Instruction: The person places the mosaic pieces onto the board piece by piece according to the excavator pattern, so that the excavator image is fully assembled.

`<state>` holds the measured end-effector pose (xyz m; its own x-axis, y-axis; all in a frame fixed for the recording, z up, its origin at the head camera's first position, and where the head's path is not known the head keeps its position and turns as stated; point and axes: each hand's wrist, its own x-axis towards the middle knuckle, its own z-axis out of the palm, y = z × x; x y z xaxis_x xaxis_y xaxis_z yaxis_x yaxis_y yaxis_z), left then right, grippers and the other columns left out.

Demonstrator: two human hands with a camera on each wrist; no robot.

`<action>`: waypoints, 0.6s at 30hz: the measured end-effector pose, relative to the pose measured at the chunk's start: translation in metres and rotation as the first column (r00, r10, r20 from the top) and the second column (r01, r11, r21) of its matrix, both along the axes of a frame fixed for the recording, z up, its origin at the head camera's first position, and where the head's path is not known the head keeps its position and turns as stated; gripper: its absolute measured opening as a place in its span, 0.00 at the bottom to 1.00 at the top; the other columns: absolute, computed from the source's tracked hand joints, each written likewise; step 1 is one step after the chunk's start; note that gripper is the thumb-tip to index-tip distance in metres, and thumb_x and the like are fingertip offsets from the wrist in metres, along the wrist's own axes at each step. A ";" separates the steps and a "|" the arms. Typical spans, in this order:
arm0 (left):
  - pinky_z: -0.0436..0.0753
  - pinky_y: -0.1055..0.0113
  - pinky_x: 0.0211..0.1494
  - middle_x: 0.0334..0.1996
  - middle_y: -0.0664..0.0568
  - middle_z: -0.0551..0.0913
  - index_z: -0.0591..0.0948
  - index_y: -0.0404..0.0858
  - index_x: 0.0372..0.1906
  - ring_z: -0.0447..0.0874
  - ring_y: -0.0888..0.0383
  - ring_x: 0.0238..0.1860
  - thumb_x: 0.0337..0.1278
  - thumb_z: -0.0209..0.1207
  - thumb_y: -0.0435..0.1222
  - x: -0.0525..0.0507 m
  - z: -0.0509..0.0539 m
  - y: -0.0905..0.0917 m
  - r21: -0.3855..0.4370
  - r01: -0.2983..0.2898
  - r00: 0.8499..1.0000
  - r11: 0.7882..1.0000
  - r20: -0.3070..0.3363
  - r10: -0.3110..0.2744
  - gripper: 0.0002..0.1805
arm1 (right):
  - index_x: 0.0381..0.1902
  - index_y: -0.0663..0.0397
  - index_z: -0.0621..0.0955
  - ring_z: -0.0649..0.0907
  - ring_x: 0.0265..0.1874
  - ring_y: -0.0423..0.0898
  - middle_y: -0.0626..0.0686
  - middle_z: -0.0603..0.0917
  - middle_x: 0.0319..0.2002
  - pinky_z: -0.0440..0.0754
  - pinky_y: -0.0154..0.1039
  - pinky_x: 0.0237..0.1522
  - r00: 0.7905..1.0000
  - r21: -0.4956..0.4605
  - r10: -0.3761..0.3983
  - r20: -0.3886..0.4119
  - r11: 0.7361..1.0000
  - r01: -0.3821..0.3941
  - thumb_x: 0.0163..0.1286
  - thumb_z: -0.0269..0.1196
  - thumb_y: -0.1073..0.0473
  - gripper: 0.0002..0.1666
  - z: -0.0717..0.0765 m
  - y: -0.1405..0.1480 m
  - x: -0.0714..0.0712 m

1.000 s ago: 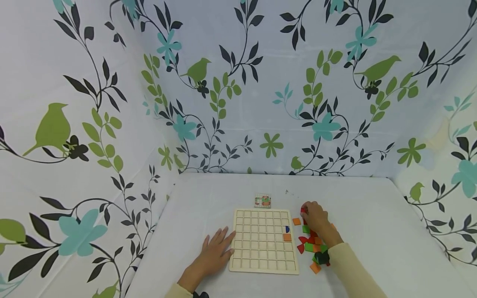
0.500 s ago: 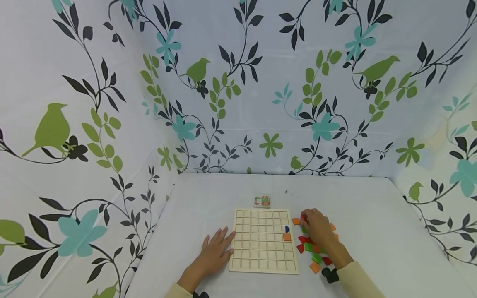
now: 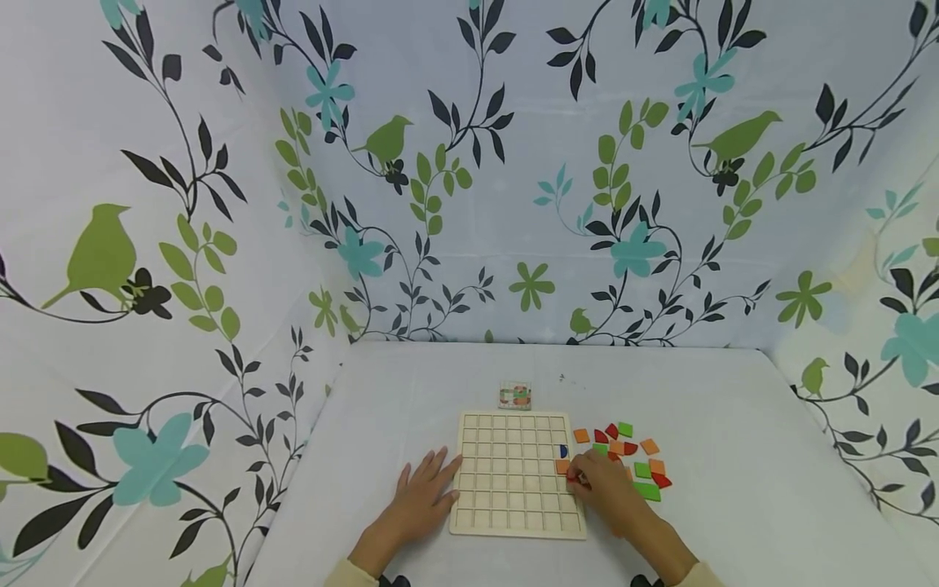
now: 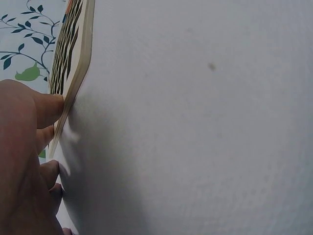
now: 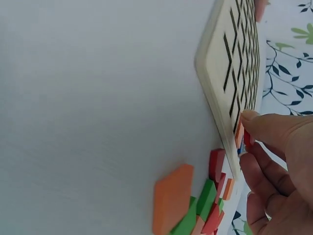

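Between the right fingers (image 5: 268,127) sits a small red piece (image 5: 247,139).

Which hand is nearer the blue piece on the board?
Right: the right hand is just beside the blue piece; the left hand is across at the left edge of the board.

The right hand (image 3: 603,483) covers most of the red piece (image 5: 248,138) it pinches, so its shape is hidden. The far card (image 3: 515,395) has pictures too small to make out. The head view cuts off both sleeves (image 3: 700,576) at its near edge.
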<state>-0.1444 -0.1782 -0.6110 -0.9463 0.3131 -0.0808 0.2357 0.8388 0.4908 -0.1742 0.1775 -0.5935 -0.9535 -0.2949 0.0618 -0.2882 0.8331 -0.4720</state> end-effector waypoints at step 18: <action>0.44 0.23 0.78 0.84 0.41 0.58 0.65 0.48 0.82 0.52 0.36 0.84 0.80 0.53 0.49 -0.001 -0.002 0.000 0.013 -0.003 1.000 1.000 -0.004 0.003 0.32 | 0.38 0.40 0.85 0.74 0.35 0.37 0.38 0.78 0.35 0.82 0.31 0.40 0.995 0.034 0.082 -0.064 0.996 -0.080 0.66 0.76 0.62 0.11 -0.009 0.000 0.007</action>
<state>-0.1452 -0.1777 -0.6127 -0.9476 0.3110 -0.0731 0.2348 0.8331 0.5008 -0.1669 0.1772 -0.6029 -0.9207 -0.3737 0.1124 -0.3845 0.8197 -0.4245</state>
